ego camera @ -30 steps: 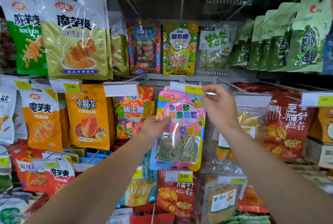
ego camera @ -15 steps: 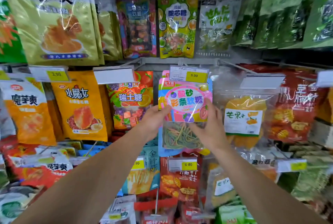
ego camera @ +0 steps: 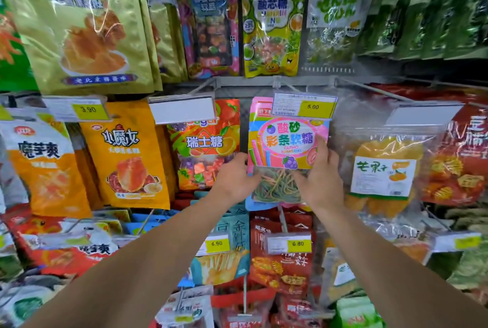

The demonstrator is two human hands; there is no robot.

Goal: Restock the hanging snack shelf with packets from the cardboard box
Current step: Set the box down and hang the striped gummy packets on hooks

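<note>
A pink packet of rainbow candy strips (ego camera: 286,142) hangs on a peg under a 5.00 price tag (ego camera: 305,105), in the middle row of the snack shelf. My left hand (ego camera: 235,178) holds the packet's lower left edge. My right hand (ego camera: 320,177) holds its right side, thumb up on the front of the packet. The cardboard box is out of view.
Neighbouring packets hang close by: an orange fruit-candy packet (ego camera: 204,142) to the left and a clear bag of dried mango (ego camera: 383,171) to the right. More packets fill the rows above and below, and metal pegs (ego camera: 369,90) with price tags stick out toward me.
My right hand came down from the peg's price tag to the packet's right side. The packet now hangs straight under the tag, and the camera has moved closer to the shelf.
</note>
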